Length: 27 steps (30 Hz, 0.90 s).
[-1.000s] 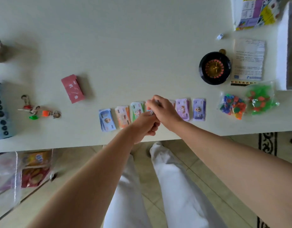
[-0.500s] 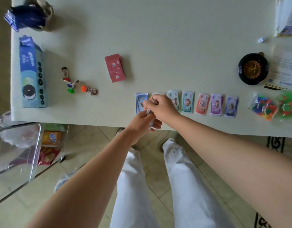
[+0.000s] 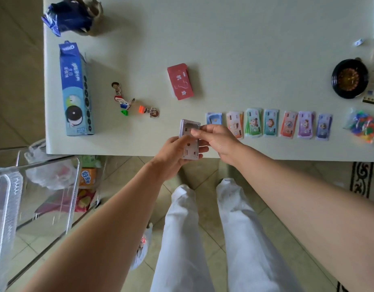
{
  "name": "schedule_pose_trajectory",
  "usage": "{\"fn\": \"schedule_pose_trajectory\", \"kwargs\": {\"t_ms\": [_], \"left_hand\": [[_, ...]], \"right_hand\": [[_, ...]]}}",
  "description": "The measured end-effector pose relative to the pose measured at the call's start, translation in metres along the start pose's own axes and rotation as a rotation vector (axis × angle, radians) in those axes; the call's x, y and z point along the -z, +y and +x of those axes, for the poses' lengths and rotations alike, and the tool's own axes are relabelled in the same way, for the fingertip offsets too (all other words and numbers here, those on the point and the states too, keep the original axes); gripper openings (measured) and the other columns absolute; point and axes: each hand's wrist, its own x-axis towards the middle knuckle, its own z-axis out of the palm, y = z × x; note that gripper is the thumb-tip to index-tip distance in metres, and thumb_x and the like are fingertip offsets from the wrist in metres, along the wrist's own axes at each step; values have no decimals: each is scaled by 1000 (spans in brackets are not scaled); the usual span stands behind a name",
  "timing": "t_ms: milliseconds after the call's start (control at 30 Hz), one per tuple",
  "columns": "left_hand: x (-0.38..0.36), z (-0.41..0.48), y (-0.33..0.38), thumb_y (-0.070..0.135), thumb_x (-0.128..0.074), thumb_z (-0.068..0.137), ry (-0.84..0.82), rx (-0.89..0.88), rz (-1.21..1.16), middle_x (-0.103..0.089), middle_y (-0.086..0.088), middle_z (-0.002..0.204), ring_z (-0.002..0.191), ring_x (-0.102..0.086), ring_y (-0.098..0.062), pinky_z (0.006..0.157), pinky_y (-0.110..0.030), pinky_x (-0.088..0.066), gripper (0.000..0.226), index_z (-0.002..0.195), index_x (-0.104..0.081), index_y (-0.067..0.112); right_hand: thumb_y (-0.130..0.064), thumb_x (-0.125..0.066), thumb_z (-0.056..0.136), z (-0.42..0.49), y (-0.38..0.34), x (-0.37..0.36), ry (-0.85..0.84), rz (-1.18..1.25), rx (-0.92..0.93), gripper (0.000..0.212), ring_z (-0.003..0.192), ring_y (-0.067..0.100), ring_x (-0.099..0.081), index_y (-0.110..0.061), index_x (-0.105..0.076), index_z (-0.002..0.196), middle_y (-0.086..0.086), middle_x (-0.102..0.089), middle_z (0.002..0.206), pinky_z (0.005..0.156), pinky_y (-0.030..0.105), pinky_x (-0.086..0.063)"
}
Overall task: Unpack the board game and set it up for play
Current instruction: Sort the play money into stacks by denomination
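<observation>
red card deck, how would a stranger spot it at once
Start at the pale table and find the row of play-money stacks along its near edge. Beyond that row's left end lies the red card deck, alone, the only solid red block with white characters.

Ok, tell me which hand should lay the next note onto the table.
Right. The left hand holds the stack from below, while the right hand pinches its top and sits right beside the blue pile that ends the row.
</observation>
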Motion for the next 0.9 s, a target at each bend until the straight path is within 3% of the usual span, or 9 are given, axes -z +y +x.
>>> {"fn": "schedule_pose_trajectory", "kwargs": {"t_ms": [133, 300, 467, 600, 900], "left_hand": [[12, -1, -3, 7, -50, 96, 86, -74, 34, -70, -17, 103, 95, -69, -30, 84, -38, -56, 17, 108, -61, 4], [16, 4, -3, 6, -57, 92, 152, -87, 10, -71, -18, 101, 95, -70, -30, 86, -41, -56, 16, 107, -62, 5], [20, 9, -1, 9, -51, 94, 169, -15, -46, -64, -27, 108, 104, -62, -37, 92, -45, -51, 16, 105, -59, 1], [18, 12, 1, 8, -55, 94, 208, -12, -16, -66, -17, 95, 97, -64, -30, 91, -42, -52, 7, 97, -61, 8], [11, 19, 3, 1, -55, 91, 261, -27, 36, -68, -11, 85, 82, -67, -22, 80, -34, -56, 11, 91, -63, 9]], "right_hand": [[-25, -66, 89, 4, -2, -15, 37, -63, 16, 16, 68, 5, -64, -11, -69, 97, -2, -71, 84, 60, 16, -51], [-20, -67, 88, 8, -4, -23, 65, -36, 28, 13, 71, 9, -63, -10, -62, 95, -2, -68, 82, 58, 20, -49], [-20, -70, 86, 14, -3, -19, 145, -70, 19, 17, 85, 12, -61, -8, -65, 97, 2, -68, 92, 73, 22, -45], [-23, -69, 86, 16, 4, -17, 150, -93, -8, 15, 98, 17, -63, -14, -67, 98, 3, -70, 100, 81, 28, -50], [-20, -68, 87, 16, 9, -9, 177, -36, 2, 2, 95, 19, -65, -21, -68, 88, 3, -72, 96, 86, 34, -53]]}}
